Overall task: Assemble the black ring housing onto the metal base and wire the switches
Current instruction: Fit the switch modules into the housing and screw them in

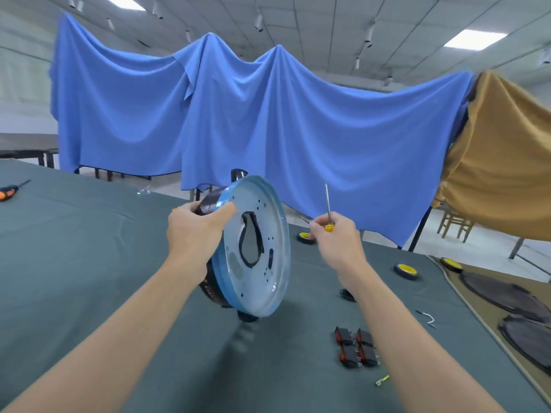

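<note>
The left arm stretches forward and the left hand (193,231) grips the upper rim of the metal base (280,278). The thumb lies flat on the pale face of the disc, and the other fingers curl over the edge onto the black ring housing (210,289) behind it. From this grip the disc stands on edge and hangs downward, its face turned toward the right hand. Its lowest edge comes close to the table (89,248) (whether it touches there, I cannot tell).

The right hand (337,242) is raised beside the disc, apart from it, with the wrist bent a little upward. Its fingers are closed around the yellow handle of a screwdriver (328,204), whose thin shaft rises almost upright out of the top of the fist.

Below this grip, just beside the right forearm, four black switches (356,347) lie close together on the table. Beyond the fist lies a yellow-centred wheel (405,271).
</note>
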Demonstrator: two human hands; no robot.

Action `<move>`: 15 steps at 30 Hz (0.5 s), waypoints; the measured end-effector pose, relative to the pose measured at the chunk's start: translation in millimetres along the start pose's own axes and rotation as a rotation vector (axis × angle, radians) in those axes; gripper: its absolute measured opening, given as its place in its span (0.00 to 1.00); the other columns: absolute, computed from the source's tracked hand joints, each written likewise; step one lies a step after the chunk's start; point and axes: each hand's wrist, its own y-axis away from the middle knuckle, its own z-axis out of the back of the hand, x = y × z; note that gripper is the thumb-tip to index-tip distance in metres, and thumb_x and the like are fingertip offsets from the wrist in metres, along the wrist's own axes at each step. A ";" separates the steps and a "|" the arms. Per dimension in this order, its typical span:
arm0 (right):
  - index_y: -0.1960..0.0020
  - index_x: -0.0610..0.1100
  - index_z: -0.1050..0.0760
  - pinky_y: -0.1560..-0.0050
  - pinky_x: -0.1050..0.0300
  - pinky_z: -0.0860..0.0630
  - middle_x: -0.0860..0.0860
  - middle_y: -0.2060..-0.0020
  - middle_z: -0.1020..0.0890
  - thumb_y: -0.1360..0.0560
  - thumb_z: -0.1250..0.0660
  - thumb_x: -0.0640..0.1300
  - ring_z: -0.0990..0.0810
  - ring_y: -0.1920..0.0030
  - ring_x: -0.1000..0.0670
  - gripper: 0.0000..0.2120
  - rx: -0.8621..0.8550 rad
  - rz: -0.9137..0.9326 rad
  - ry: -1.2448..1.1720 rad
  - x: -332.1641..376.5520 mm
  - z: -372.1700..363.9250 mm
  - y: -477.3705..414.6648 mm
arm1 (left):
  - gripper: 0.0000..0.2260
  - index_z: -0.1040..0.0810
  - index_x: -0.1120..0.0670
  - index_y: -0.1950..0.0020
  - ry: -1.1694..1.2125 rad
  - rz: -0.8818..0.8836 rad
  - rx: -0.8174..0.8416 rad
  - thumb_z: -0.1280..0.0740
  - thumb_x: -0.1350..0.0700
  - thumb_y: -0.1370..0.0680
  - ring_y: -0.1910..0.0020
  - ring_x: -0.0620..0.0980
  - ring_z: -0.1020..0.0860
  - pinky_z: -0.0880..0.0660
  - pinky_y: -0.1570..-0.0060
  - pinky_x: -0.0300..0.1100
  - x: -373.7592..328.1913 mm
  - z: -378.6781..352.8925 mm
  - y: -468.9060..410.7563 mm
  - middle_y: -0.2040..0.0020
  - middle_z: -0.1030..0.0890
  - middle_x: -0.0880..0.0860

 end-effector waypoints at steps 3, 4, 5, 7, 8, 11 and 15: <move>0.58 0.49 0.26 0.69 0.61 0.34 0.52 0.60 0.18 0.23 0.37 0.45 0.24 0.62 0.52 0.05 0.061 0.053 -0.008 9.0 -6.5 1.7 | 0.18 0.22 0.61 0.59 0.165 0.219 0.023 0.26 0.50 0.39 0.65 0.52 0.27 0.28 0.62 0.44 7.9 8.7 -5.5 0.63 0.23 0.54; 0.58 0.48 0.26 0.68 0.61 0.33 0.51 0.60 0.18 0.23 0.37 0.45 0.24 0.63 0.52 0.05 0.081 0.073 -0.001 10.8 -8.7 2.1 | 0.17 0.22 0.59 0.56 0.193 0.281 0.029 0.25 0.50 0.38 0.65 0.52 0.26 0.28 0.62 0.44 12.0 11.5 -7.2 0.62 0.23 0.54; 0.57 0.47 0.26 0.68 0.62 0.33 0.51 0.61 0.19 0.23 0.36 0.45 0.26 0.65 0.53 0.05 0.100 0.093 0.012 12.2 -10.7 2.5 | 0.17 0.22 0.58 0.53 0.215 0.336 0.041 0.24 0.50 0.36 0.66 0.52 0.25 0.26 0.64 0.43 16.8 13.8 -8.6 0.62 0.23 0.54; 0.58 0.47 0.25 0.73 0.66 0.34 0.53 0.64 0.22 0.23 0.36 0.45 0.30 0.69 0.54 0.05 0.133 0.128 0.038 13.5 -14.2 2.5 | 0.13 0.21 0.58 0.54 0.240 0.422 0.082 0.25 0.51 0.32 0.74 0.50 0.23 0.25 0.72 0.39 27.0 16.4 -9.7 0.68 0.20 0.52; 0.58 0.47 0.25 0.76 0.68 0.35 0.54 0.65 0.22 0.23 0.36 0.45 0.31 0.70 0.54 0.05 0.153 0.138 0.049 13.6 -16.0 2.4 | 0.10 0.20 0.56 0.57 0.240 0.461 0.105 0.26 0.51 0.31 0.78 0.49 0.24 0.25 0.76 0.37 32.3 17.0 -9.1 0.73 0.21 0.50; 0.57 0.48 0.25 0.77 0.66 0.35 0.53 0.64 0.19 0.23 0.36 0.45 0.31 0.71 0.54 0.05 0.241 0.151 0.105 12.8 -21.7 1.9 | 0.09 0.22 0.53 0.64 0.223 0.555 0.162 0.25 0.49 0.32 0.81 0.48 0.28 0.27 0.77 0.35 47.8 15.0 -7.0 0.77 0.25 0.49; 0.56 0.47 0.24 0.68 0.62 0.31 0.52 0.64 0.20 0.22 0.36 0.45 0.29 0.68 0.54 0.05 0.355 0.174 0.170 6.1 -33.2 1.6 | 0.12 0.24 0.53 0.66 0.211 0.668 0.181 0.24 0.48 0.37 0.77 0.50 0.28 0.27 0.73 0.39 71.6 14.8 -9.6 0.74 0.26 0.50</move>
